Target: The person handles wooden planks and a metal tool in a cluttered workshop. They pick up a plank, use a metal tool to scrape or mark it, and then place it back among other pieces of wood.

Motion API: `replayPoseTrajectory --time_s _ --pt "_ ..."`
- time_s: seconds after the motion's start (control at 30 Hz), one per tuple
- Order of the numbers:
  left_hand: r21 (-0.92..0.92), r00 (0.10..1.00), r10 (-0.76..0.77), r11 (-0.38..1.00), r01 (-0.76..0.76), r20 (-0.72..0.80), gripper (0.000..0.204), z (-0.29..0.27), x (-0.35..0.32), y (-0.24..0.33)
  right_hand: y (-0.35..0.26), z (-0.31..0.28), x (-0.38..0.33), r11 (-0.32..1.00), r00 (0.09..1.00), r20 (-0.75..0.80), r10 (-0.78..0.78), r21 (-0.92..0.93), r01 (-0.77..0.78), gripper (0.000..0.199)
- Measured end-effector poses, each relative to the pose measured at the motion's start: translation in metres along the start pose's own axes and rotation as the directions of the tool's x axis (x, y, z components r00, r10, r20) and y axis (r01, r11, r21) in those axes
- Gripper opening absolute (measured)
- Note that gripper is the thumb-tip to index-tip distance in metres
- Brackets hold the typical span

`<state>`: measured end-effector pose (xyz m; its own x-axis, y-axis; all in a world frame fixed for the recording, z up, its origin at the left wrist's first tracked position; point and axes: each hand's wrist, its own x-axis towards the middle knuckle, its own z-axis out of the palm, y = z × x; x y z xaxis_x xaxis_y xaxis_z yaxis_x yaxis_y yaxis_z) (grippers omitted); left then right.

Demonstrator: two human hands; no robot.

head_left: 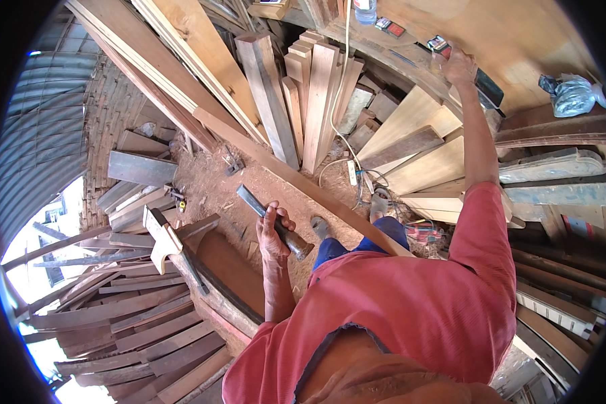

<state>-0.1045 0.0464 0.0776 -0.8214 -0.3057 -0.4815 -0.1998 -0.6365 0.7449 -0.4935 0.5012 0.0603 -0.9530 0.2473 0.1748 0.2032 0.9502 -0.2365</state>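
Observation:
My left hand (273, 232) is closed round the wooden handle of a chisel (251, 200). Its flat metal blade points up and to the left, and the handle's butt sticks out below my fist. Stretched far to the right, my right hand (459, 67) is at a wooden ledge, fingers bent against a small red and green packet (439, 45). The fingertips are partly hidden. Near that hand lie a dark flat case (488, 89) and a second small packet (390, 27).
A long board (283, 172) slants across to my legs. Upright timber (322, 101) leans at the back. At left are a hammer (194, 269) and stacked planks (148, 303). A white cord (340, 87) hangs down to a power strip (351, 172). A plastic bag (574, 94) sits right.

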Motion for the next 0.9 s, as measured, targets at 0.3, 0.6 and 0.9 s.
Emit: replayPoseTrajectory --time_s 0.3,0.6,0.9 --pt "-0.024 0.998 -0.01 1.0 0.008 -0.062 0.027 0.004 -0.002 -0.008 0.026 0.042 0.024 1.0 0.991 0.135 0.006 -0.028 -0.002 0.07" --pt "0.002 0.993 -0.036 0.999 0.037 -0.113 0.024 0.0 -0.001 -0.018 0.025 0.045 0.01 0.968 0.996 0.0 -0.085 -0.236 0.083 0.053" --pt "-0.003 0.992 -0.045 0.999 0.045 -0.12 0.028 -0.047 -0.005 -0.013 -0.063 -0.021 -0.181 0.818 0.67 0.549 -0.5 0.554 0.156 0.051"
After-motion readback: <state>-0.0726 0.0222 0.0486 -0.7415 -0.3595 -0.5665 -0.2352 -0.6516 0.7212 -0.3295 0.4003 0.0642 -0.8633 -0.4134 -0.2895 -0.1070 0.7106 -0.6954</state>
